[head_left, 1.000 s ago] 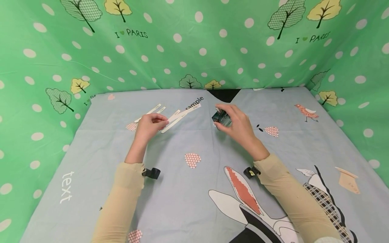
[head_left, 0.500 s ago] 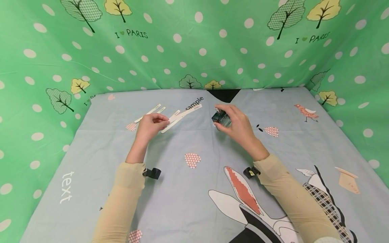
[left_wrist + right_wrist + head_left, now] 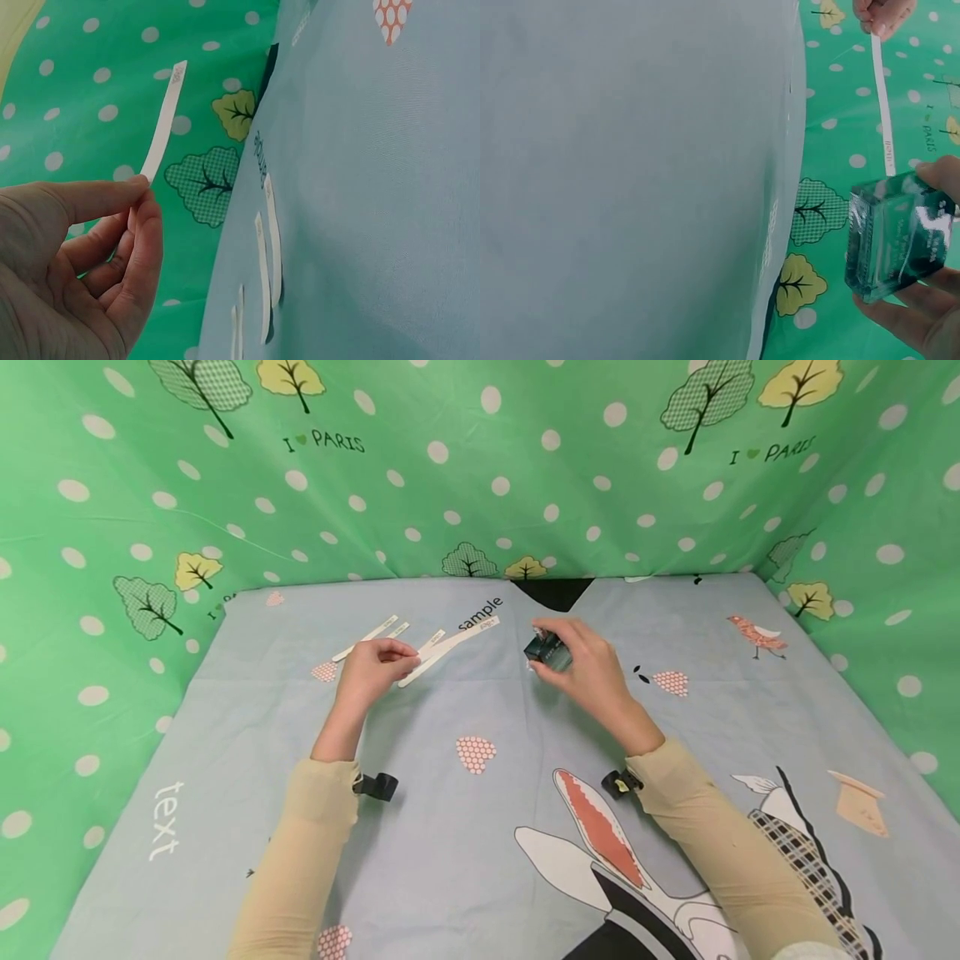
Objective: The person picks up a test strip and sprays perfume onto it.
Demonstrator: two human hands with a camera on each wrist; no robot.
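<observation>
My left hand pinches one end of a white perfume test strip between thumb and forefinger. The strip's printed far end points toward the right hand, raised over the table. In my right hand is a dark green glass perfume bottle, gripped between thumb and fingers. In the head view, the forefinger lies at the bottle's sprayer top. A gap separates strip and bottle in that view, though they overlap in the right wrist view. Below the left hand, several more test strips lie on the cloth.
A grey-blue printed cloth covers the table. Behind it and at both sides hangs a green dotted curtain. Black wrist cameras sit at both sleeve cuffs, over the cloth.
My left hand and its test strip have shifted very slightly to the right. The right hand with the perfume bottle stays nearly still.
</observation>
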